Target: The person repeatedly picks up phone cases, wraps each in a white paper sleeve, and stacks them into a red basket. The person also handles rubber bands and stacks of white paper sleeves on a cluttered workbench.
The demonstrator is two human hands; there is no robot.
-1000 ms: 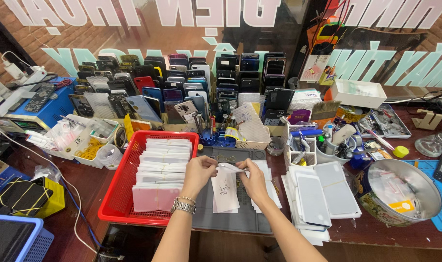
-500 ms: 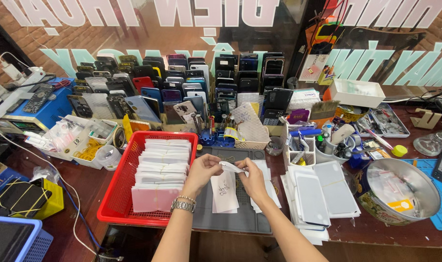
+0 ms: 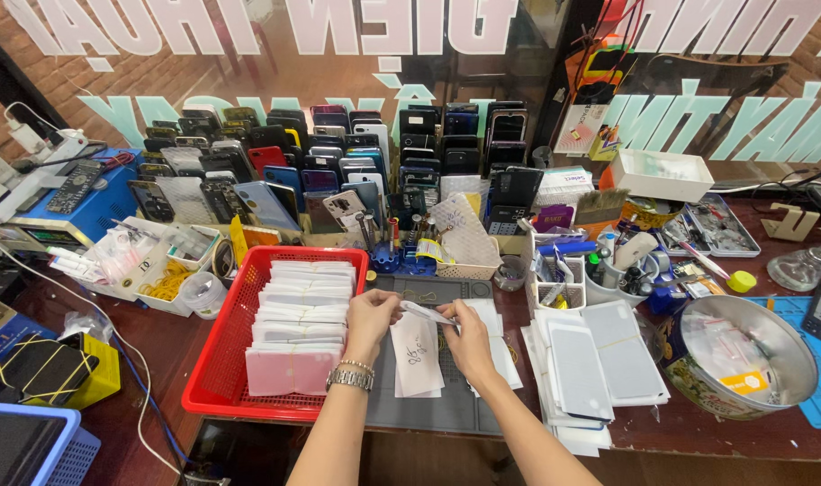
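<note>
Hands: left hand [image 3: 372,315] and right hand [image 3: 464,333] each pinch the white sleeve [image 3: 428,314] right of red basket [image 3: 214,378]; best kept taut, level

On the worktop [image 3: 140,396] our mat [image 3: 446,405] lies before us, with the basket [image 3: 217,360] of packets [image 3: 293,328] to its left and a stack of flat sleeves [image 3: 599,360] to its right. Right of those sits a bowl [image 3: 744,360]. Behind everything stand rows of phones [image 3: 338,153].
</note>
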